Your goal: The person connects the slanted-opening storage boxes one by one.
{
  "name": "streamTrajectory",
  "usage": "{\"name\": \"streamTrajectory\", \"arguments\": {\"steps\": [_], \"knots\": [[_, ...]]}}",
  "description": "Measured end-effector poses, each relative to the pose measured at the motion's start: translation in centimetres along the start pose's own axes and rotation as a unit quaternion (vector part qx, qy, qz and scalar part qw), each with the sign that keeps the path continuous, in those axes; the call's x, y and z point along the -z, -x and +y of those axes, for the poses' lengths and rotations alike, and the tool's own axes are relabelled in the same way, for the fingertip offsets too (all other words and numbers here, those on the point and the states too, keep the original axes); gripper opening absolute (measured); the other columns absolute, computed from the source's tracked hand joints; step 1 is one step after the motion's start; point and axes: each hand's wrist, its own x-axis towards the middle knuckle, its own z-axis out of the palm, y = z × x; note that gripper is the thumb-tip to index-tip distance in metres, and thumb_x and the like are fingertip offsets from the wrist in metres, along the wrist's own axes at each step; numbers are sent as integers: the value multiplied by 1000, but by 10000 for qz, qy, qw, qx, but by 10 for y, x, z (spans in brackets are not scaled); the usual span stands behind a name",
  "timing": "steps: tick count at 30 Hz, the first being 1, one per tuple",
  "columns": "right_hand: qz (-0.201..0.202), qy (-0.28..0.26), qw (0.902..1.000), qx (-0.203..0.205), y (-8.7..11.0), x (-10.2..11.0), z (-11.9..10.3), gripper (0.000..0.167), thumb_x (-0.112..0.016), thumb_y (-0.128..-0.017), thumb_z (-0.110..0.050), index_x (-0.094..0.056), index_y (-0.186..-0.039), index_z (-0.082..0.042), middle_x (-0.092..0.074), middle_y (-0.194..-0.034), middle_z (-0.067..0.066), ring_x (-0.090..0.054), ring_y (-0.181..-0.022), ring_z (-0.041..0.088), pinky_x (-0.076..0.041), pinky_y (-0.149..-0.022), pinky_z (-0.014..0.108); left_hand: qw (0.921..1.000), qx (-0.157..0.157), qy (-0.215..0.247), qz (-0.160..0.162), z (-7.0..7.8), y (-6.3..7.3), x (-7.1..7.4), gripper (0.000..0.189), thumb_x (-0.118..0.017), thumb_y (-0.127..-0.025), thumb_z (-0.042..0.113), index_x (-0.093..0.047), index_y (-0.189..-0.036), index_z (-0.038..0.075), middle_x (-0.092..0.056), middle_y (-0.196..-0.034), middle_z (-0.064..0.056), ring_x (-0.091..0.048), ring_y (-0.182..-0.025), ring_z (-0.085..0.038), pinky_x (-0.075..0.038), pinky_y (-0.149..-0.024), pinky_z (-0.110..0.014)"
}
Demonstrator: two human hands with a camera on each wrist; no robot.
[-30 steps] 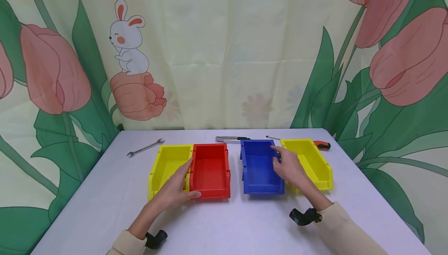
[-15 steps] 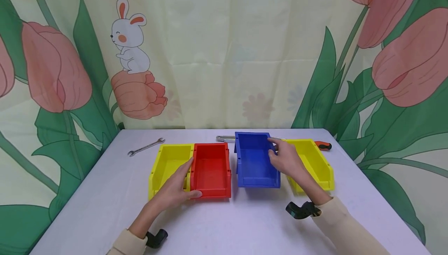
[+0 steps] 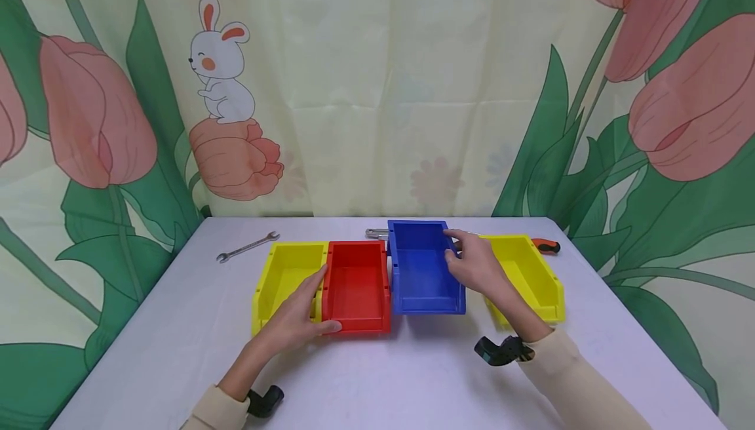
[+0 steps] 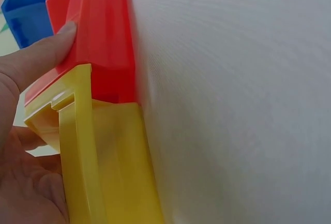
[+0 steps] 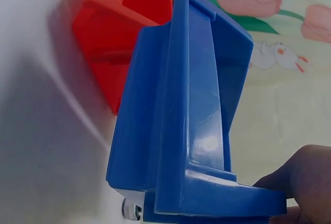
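Right hand (image 3: 479,267) pinches the blue bin (image 3: 426,265) at its right side wall, holding it above the white table (image 3: 389,384), just right of the red bin (image 3: 357,286). Left hand (image 3: 295,322) unclenched, fingers extended, thumb on the red bin's front edge, fingers along the 1st yellow bin (image 3: 287,269), which sits directly left of the red bin. Farther out from the red bin: 2nd yellow bin (image 3: 522,269) well to the right, orange-and-black handle (image 3: 547,246) farther right, wrench (image 3: 248,247) behind and left, metal tool (image 3: 375,233) behind and right, partly hidden by the blue bin.
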Motion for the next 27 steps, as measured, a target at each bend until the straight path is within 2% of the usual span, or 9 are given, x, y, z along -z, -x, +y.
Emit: {"name": "streamTrajectory", "arguments": {"steps": [27], "knots": [[-40,-20,10000,-25,3,-2,-4,52,-52,-104,-8,-48,-155,2,-66,-139,32,-72,-119,47,-62,-97,56,10000,46,4,-11,-1,0,0,118,-96,-77,23,-24,-170,23,-37,-172,-6,-41,-156,-34,-62,-103,-51]]}}
